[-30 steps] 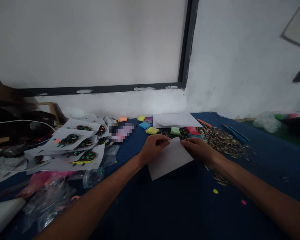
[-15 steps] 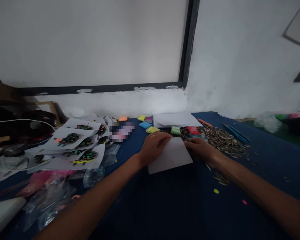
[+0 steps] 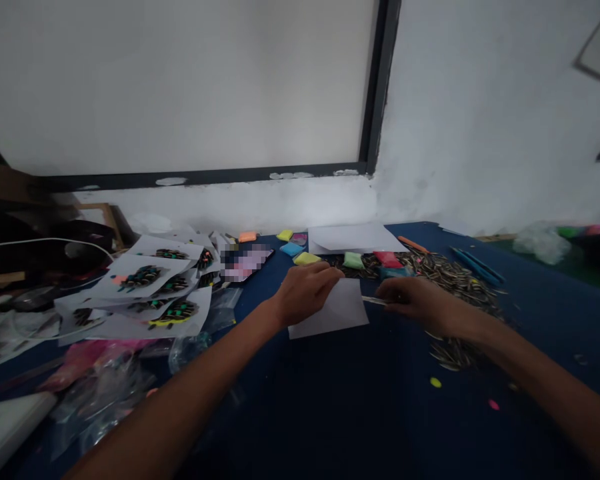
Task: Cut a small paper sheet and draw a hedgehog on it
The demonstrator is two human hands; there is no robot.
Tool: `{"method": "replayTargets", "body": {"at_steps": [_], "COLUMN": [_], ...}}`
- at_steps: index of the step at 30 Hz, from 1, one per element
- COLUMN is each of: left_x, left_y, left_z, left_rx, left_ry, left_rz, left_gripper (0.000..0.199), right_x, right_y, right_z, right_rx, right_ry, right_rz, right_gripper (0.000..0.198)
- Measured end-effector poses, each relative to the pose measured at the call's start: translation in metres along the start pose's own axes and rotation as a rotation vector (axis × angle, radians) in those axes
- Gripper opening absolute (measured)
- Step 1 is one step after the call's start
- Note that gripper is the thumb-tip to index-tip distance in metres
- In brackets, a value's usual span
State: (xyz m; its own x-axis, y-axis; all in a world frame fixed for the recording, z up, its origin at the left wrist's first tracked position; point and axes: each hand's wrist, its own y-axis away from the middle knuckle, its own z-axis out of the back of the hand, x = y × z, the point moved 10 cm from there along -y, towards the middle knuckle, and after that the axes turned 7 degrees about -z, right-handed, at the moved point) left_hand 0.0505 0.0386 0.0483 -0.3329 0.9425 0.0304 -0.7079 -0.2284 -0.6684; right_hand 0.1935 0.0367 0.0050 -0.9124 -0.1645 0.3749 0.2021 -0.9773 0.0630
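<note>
A small white sheet of paper [image 3: 333, 312] lies on the dark blue table in front of me. My left hand [image 3: 307, 291] bends over its upper left part, fingers curled and closed at the far edge. To the right, my right hand [image 3: 414, 300] pinches a thin pale strip [image 3: 375, 301] that points left, its tip close to the paper's right edge. What the strip is made of cannot be made out. Behind my right hand spreads a heap of striped seeds [image 3: 445, 280], with a smaller cluster of seeds [image 3: 453, 353] nearer to me.
Small packets, among them a green packet [image 3: 353, 260] and a red packet [image 3: 387, 259], lie beyond my hands. Left are sheets with seed figures [image 3: 140, 277], a phone [image 3: 250, 262] and plastic bags [image 3: 105, 400]. A blue tool [image 3: 476, 265] and an orange pen-like stick [image 3: 413, 245] lie right.
My right hand has moved away from the paper's right edge, and the pale strip now shows in its fingers. The paper and my left hand have shifted slightly left.
</note>
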Motion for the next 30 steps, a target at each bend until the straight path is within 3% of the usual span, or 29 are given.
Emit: {"method": "replayTargets", "body": {"at_steps": [4,12,19,22,25,30], "left_x": [-0.001,0.008,0.009,0.001,-0.007,-0.005], "left_y": [0.002,0.007,0.013,0.009,0.009,0.014], "left_z": [-0.005,-0.02,-0.037,-0.042,-0.05,-0.056], "left_rx": [0.003,0.079,0.202,0.255,0.318,0.344], "left_ry": [0.012,0.018,0.007,0.089,0.159,0.144], "left_rz": [-0.02,0.022,0.062,0.076,0.078,0.082], "left_gripper": [0.027,0.027,0.032,0.024,0.028,0.031], "right_x": [0.002,0.009,0.012,0.013,0.015,0.02], "right_y": [0.005,0.007,0.012,0.013,0.014,0.013], "right_z": [0.001,-0.018,-0.018,-0.018,-0.018,-0.02], "right_rx": [0.046,0.168,0.164,0.155,0.161,0.156], "right_ry": [0.019,-0.099,-0.091,-0.052,-0.037,-0.03], "right_rz": [-0.018,0.081,0.1,0.111,0.121,0.122], "right_gripper": [0.009,0.007,0.009,0.011,0.012,0.012]}}
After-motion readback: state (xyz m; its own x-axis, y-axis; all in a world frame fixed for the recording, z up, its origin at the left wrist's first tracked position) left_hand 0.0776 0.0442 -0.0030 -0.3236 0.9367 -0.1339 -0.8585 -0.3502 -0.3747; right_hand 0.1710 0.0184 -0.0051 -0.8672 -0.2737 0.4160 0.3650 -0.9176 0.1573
